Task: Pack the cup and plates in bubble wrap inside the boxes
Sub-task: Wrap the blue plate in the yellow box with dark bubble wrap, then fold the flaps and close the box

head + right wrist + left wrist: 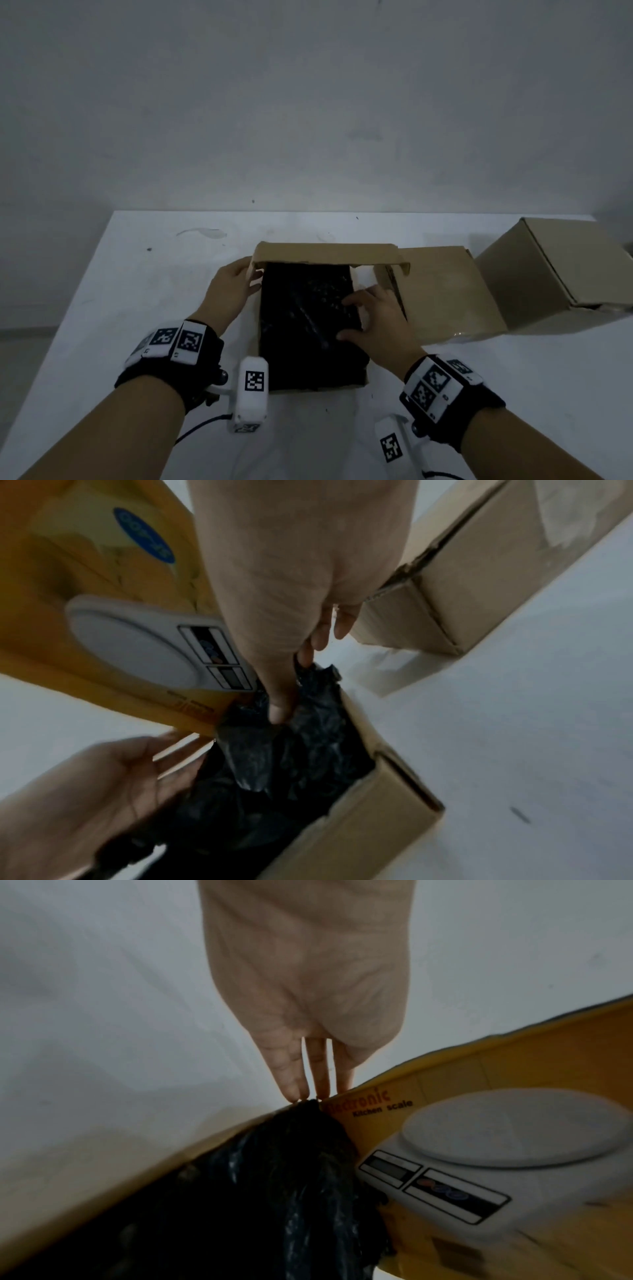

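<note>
Your right hand (373, 322) lies with fingers spread and slack, a loose grip pressing down on the black bubble wrap bundle (308, 325) that fills the open box (322, 387), while your left hand (233, 291) rests with straight fingers against the box's left wall by the raised lid flap (325, 253). So one wrapped item looks packed, though the wrap hides whether it is cup or plates. The lid is still up, and two more boxes (555, 274) sit shut on the surface (137, 291), contents unseen.
</note>
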